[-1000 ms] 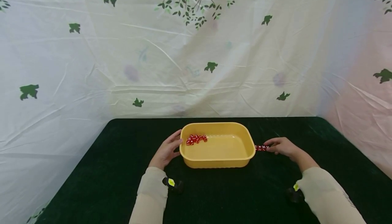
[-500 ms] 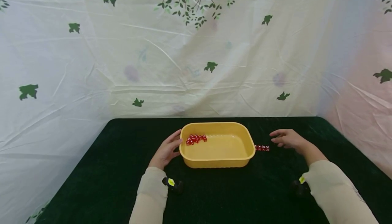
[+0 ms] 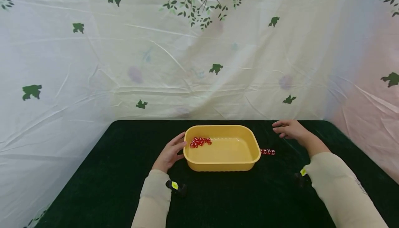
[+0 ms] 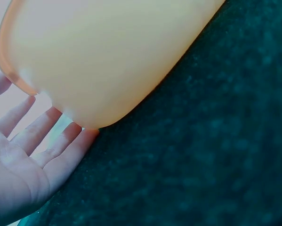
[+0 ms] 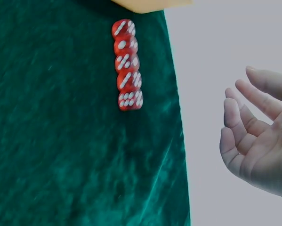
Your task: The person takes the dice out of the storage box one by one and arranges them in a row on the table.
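A yellow rectangular tub (image 3: 224, 166) stands on the dark green cloth, with a small heap of red dice (image 3: 199, 142) at the left inside it. My left hand (image 3: 168, 154) touches the tub's left end with spread, fairly straight fingers; the left wrist view shows the fingertips (image 4: 75, 126) against its outer wall. To the right of the tub, several red dice with white pips lie in a straight row (image 5: 127, 66). Beyond that row my right hand (image 3: 290, 130) hovers, holding nothing, its fingers loosely bent. In the right wrist view the palm (image 5: 272, 155) is bare.
The green cloth (image 3: 224, 200) covers the table, whose far edge runs just behind the tub. A pale hanging sheet (image 3: 174, 47) with leaf and bird prints encloses the back and sides. Black wrist cameras sit under both sleeves.
My right hand has let go of the row of dice, drawn back to the right, then moved away toward the table's far edge. The left hand and tub stay in place.
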The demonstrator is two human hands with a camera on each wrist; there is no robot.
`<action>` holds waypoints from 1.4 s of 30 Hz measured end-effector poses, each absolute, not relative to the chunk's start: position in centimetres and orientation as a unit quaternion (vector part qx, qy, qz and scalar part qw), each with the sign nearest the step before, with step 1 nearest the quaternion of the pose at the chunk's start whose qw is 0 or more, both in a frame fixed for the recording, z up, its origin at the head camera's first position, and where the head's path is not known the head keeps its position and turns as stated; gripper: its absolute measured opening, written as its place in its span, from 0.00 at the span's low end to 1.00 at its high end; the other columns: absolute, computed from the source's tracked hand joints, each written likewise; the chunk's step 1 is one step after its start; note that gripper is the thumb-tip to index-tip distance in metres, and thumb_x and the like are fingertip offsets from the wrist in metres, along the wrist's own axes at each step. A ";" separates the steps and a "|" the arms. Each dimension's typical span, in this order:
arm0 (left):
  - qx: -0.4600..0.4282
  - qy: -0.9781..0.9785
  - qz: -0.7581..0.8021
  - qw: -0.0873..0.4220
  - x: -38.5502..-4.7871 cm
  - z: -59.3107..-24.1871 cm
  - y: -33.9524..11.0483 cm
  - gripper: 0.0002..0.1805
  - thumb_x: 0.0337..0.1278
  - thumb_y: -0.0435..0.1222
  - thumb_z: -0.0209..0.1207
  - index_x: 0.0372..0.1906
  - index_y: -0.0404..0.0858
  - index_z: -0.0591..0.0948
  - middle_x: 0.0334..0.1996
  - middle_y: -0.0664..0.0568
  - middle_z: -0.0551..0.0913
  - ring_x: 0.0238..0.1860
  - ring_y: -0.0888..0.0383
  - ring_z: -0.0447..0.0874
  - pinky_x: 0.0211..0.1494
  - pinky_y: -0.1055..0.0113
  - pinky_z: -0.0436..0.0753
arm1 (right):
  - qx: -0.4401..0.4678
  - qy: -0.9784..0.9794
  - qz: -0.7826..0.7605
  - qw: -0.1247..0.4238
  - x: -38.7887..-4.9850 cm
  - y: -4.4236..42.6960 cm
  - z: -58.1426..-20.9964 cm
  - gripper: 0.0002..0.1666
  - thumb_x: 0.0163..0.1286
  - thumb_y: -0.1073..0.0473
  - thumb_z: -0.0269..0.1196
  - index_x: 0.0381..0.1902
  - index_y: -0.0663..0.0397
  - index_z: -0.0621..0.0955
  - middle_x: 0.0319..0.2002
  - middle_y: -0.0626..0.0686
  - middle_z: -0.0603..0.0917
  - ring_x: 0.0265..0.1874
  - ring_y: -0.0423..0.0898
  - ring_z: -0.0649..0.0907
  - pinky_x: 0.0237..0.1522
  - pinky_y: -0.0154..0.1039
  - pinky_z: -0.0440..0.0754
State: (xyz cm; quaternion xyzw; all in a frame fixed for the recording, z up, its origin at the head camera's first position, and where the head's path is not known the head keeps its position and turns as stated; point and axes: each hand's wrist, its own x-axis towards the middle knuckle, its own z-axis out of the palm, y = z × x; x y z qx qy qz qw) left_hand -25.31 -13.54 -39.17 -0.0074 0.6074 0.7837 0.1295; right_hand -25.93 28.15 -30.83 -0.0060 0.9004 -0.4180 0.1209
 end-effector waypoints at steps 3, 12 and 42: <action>-0.007 0.607 0.784 0.132 -25.3 -39.1 -13.5 0.26 0.55 0.35 0.52 0.60 0.44 0.63 0.58 0.47 0.64 0.58 0.49 0.59 0.51 0.44 0.62 | -0.013 0.900 -0.419 0.119 -26.4 27.6 -30.5 0.28 0.65 0.52 0.50 0.55 0.68 0.64 0.51 0.67 0.68 0.41 0.57 0.72 0.47 0.53 0.67; -0.009 0.609 0.783 0.129 -25.1 -39.1 -13.4 0.26 0.55 0.34 0.52 0.61 0.44 0.63 0.59 0.47 0.63 0.58 0.49 0.59 0.51 0.43 0.62 | -0.019 0.905 -0.414 0.097 -28.0 25.1 -29.7 0.28 0.64 0.51 0.51 0.55 0.65 0.66 0.49 0.65 0.70 0.39 0.54 0.73 0.47 0.50 0.69; -0.015 0.610 0.782 0.128 -25.0 -38.8 -12.9 0.26 0.56 0.35 0.52 0.61 0.44 0.63 0.59 0.47 0.63 0.58 0.48 0.58 0.52 0.43 0.61 | -0.065 0.857 -0.498 0.116 -29.8 15.2 -30.4 0.20 0.62 0.57 0.55 0.49 0.62 0.73 0.47 0.62 0.74 0.41 0.59 0.73 0.47 0.50 0.68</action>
